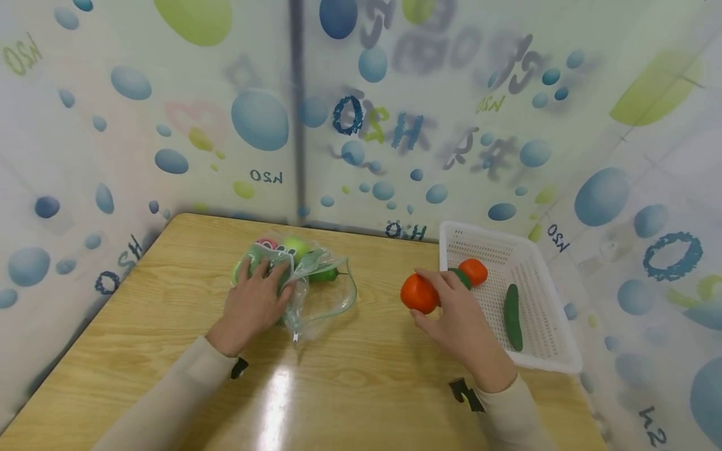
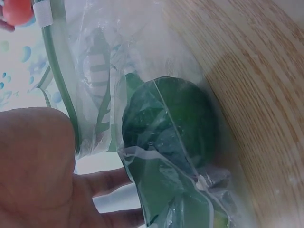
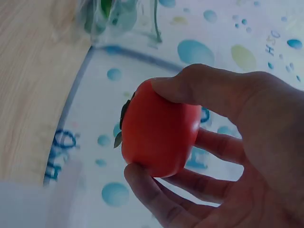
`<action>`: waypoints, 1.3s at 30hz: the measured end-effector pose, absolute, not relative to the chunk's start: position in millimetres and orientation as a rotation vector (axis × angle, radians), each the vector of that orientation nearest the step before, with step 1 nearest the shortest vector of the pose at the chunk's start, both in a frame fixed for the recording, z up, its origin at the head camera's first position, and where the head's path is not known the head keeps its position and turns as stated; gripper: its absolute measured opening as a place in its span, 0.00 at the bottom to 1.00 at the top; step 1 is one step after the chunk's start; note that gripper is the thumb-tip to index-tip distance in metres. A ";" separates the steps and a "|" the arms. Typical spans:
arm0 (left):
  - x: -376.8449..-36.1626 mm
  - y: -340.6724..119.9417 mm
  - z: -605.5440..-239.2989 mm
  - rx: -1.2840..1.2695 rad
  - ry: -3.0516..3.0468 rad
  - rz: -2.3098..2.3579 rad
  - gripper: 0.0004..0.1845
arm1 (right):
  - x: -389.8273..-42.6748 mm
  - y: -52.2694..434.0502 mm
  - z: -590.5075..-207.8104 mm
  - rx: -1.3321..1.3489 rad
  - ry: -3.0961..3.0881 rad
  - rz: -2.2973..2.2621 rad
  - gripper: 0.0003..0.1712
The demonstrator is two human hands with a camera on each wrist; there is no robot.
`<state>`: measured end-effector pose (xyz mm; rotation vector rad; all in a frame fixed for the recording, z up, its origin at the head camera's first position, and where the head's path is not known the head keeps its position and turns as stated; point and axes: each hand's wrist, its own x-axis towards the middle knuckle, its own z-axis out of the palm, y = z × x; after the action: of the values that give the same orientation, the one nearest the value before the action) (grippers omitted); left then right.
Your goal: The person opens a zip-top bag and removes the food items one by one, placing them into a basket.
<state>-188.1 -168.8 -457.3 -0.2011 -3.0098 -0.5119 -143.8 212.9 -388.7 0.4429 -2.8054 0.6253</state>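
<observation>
My right hand [image 1: 451,310] grips a red tomato [image 1: 419,293] just above the wooden table [image 1: 366,376], left of the white basket [image 1: 541,313]; the right wrist view shows thumb and fingers curled round the tomato [image 3: 159,128]. My left hand [image 1: 256,297] rests flat on a clear plastic bag [image 1: 316,282] that holds green produce [image 2: 166,128], a light green fruit [image 1: 296,245] and something pink. The bag's mouth [image 1: 333,307] opens toward the right hand.
The white basket stands at the table's right edge with an orange-red fruit [image 1: 474,270], a dark green piece and a cucumber [image 1: 512,316] inside. Bubble-patterned walls [image 1: 361,125] close in behind and on both sides.
</observation>
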 end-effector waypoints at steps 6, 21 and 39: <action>-186.6 -168.4 -456.6 -0.200 -2.995 -0.514 0.31 | -143.5 249.2 -384.5 0.262 -2.832 0.600 0.40; -187.8 -169.7 -458.9 -0.251 -3.008 -0.487 0.32 | -171.1 288.2 -400.5 0.135 -3.114 0.497 0.35; -192.7 -167.7 -452.7 -0.239 -3.065 -0.491 0.33 | -198.7 287.4 -413.3 0.103 -3.294 0.404 0.35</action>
<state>-192.7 -167.7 -452.7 -0.2391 -3.0647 -0.4911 -198.7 287.4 -413.3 0.1029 -3.2939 0.4038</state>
